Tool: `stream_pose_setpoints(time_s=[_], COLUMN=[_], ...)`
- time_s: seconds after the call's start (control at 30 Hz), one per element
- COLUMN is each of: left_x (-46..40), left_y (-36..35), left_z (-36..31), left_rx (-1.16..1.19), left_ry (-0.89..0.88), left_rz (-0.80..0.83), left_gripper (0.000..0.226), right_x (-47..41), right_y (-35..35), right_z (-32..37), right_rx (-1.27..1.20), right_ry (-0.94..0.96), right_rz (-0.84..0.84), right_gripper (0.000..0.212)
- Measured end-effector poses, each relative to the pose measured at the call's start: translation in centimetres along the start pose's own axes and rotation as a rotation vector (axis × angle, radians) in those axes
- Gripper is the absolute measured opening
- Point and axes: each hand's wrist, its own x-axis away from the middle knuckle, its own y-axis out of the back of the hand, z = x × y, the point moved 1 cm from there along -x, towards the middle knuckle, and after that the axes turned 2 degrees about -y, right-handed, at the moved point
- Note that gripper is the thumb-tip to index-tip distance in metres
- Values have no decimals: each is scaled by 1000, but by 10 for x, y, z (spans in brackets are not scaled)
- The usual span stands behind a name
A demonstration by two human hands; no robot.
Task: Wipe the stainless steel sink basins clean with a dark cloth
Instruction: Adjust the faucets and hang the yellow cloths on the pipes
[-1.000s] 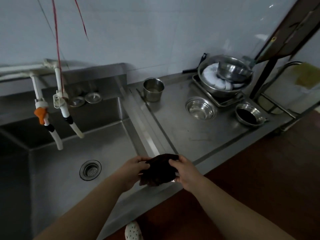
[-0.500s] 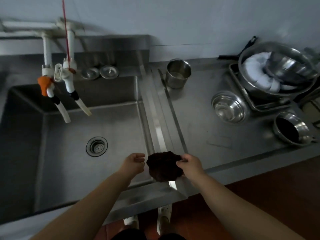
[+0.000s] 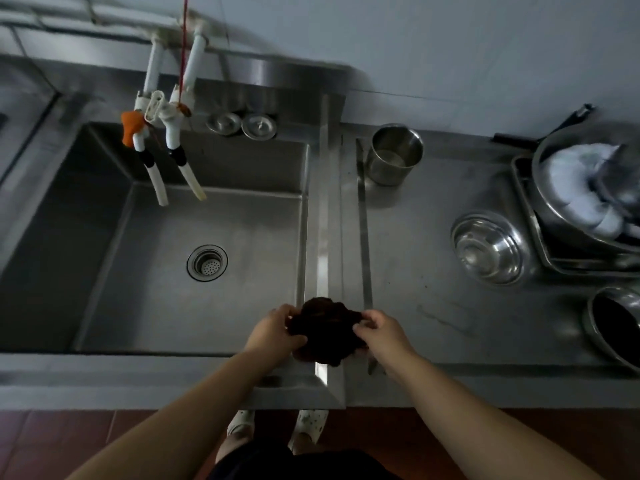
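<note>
My left hand [image 3: 273, 329] and my right hand [image 3: 382, 329] both grip the bunched dark brown cloth [image 3: 325, 330], one at each side, fingers curled into its folds. The cloth is held over the raised steel divider strip [image 3: 323, 237] at the front of the unit, just right of the large rectangular stainless steel sink basin [image 3: 156, 289]. It does not yet touch the basin floor.

Finding: the step in hand is readying the cloth, and wiping has not begun. The cloth is a loose wad; in my judgement it should be folded or flattened into a pad so a broad face meets the steel, not a lump.

The round perforated drain strainer [image 3: 207, 263] sits mid-floor; strokes are best run from the walls and corners toward it, overlapping. The two white plastic tap spouts [image 3: 173, 181] hang over the back of the basin and could catch a wrist on a reach to the rear wall.

One hand should suffice to wipe; the other may brace on the front rim. The upright cylindrical steel cup [image 3: 394, 154] and the shallow round steel bowl [image 3: 490, 247] on the drainboard stand well apart from the work.
</note>
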Motion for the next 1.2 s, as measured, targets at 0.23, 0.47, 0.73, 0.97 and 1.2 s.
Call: stream_pose_setpoints(time_s=[0.23, 0.47, 0.73, 0.97, 1.2], left_x=[7, 18, 24, 37, 42], left_y=[-4, -7, -4, -7, 3], left_z=[-2, -20, -28, 1, 0], left_rx=[144, 127, 721, 261, 204], left_ry=[11, 44, 123, 90, 6], left_rz=[9, -89, -30, -109, -82], left_gripper=[54, 36, 37, 50, 47], right_x=[-8, 1, 10, 8, 13], right_y=[13, -3, 3, 7, -5], right_z=[11, 20, 18, 12, 13], right_rx=[412, 590, 286, 556, 966], right_ry=[196, 362, 418, 480, 718], right_rz=[-182, 63, 71, 1, 72], right_gripper=[17, 43, 35, 36, 34])
